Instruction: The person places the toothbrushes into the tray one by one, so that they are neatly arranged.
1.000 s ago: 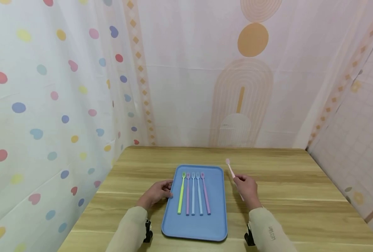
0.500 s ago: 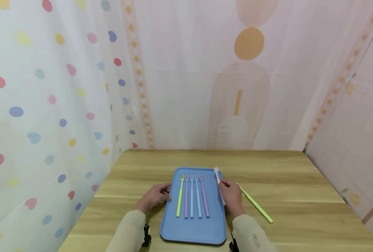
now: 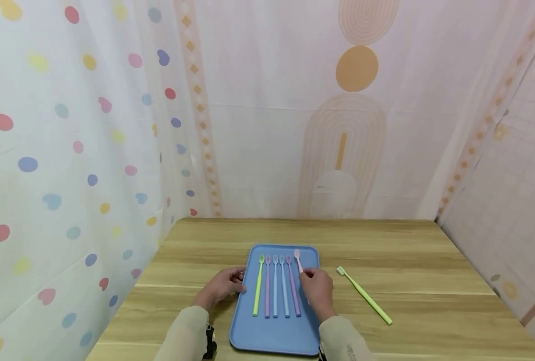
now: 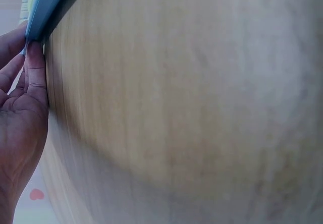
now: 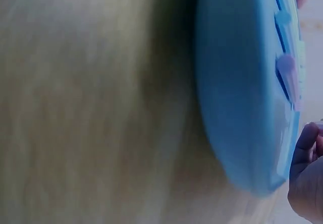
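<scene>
A blue tray (image 3: 274, 338) lies on the wooden table, carrying a row of toothbrushes side by side: a yellow-green toothbrush (image 3: 258, 288) at the left, then purple and light blue ones, with a purple toothbrush (image 3: 294, 291) last. My right hand (image 3: 318, 290) pinches a pale pink toothbrush (image 3: 298, 259) over the tray's right part, beside that purple one; the hand covers most of its handle. At the tray's left edge, my left hand (image 3: 222, 286) grips the rim; the left wrist view has its thumb and fingers (image 4: 36, 65) on the tray's edge.
To the right of the tray, another yellow-green toothbrush (image 3: 366, 296) lies slanted on the table (image 3: 411, 265), bristles up. Patterned curtains (image 3: 258, 150) hang behind the table and along both sides.
My right hand has carried the pink toothbrush leftward from beside the tray to over it, uncovering the yellow-green toothbrush on the table. My left hand has stayed at the tray's rim.
</scene>
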